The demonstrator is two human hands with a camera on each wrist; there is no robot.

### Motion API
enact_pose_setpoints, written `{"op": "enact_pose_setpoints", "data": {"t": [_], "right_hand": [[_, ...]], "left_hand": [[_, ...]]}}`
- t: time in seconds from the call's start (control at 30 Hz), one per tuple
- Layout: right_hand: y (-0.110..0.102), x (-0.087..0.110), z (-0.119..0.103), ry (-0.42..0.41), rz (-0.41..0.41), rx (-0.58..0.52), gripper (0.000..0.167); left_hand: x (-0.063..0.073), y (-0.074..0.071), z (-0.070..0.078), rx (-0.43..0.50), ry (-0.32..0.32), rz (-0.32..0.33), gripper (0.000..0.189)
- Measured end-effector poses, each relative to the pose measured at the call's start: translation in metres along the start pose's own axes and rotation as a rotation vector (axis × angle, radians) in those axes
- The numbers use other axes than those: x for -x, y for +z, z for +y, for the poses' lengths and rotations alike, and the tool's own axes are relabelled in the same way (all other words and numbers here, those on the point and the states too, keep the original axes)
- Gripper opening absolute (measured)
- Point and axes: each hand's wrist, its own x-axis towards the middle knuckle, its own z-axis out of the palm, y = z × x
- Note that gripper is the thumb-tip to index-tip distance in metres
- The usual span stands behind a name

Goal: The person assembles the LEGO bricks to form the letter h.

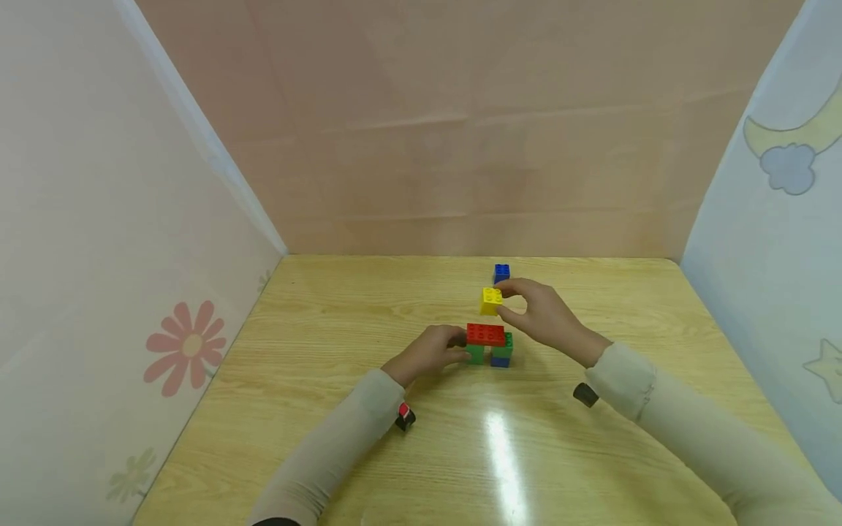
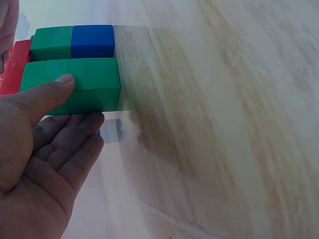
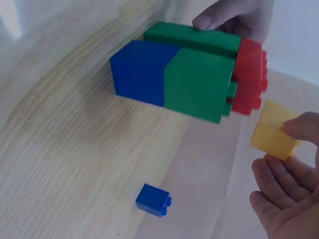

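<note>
A small structure of toy building blocks stands on the table. A long red block (image 1: 485,334) lies across two columns. Two stacked green blocks (image 2: 94,84) make the left column; the right one is a green block (image 3: 199,82) over a blue block (image 3: 142,72). My left hand (image 1: 430,351) grips the left column, thumb on the near face and fingers behind. Above and slightly beyond the red block, my right hand (image 1: 542,314) pinches a yellow block (image 1: 490,301) between thumb and fingers, its studs facing up. The yellow block is apart from the structure.
One loose blue block (image 1: 502,273) stands near the table's far edge, behind the right hand. The wooden table (image 1: 329,307) meets a plain backdrop (image 1: 460,168) at the back, with patterned side panels (image 1: 99,241) at left and right.
</note>
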Motion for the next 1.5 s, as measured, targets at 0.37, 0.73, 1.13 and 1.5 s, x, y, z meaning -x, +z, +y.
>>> {"op": "enact_pose_setpoints", "data": {"t": [0.37,0.73,1.13,1.5], "right_hand": [[0.012,0.009,-0.011,-0.127,-0.006,-0.036,0.038],[0.019,0.013,-0.013,-0.183,-0.016,-0.023,0.038],[0.018,0.015,-0.013,-0.196,-0.002,0.0,0.039],[0.021,0.016,-0.012,-0.227,0.012,-0.009,0.038]], "left_hand": [[0.001,0.001,-0.003,0.012,-0.009,-0.013,0.037],[0.001,-0.001,0.001,0.014,-0.023,-0.012,0.035],[0.0,-0.001,0.003,0.005,-0.016,-0.009,0.034],[-0.001,0.001,0.0,0.019,-0.009,-0.013,0.035]]}}
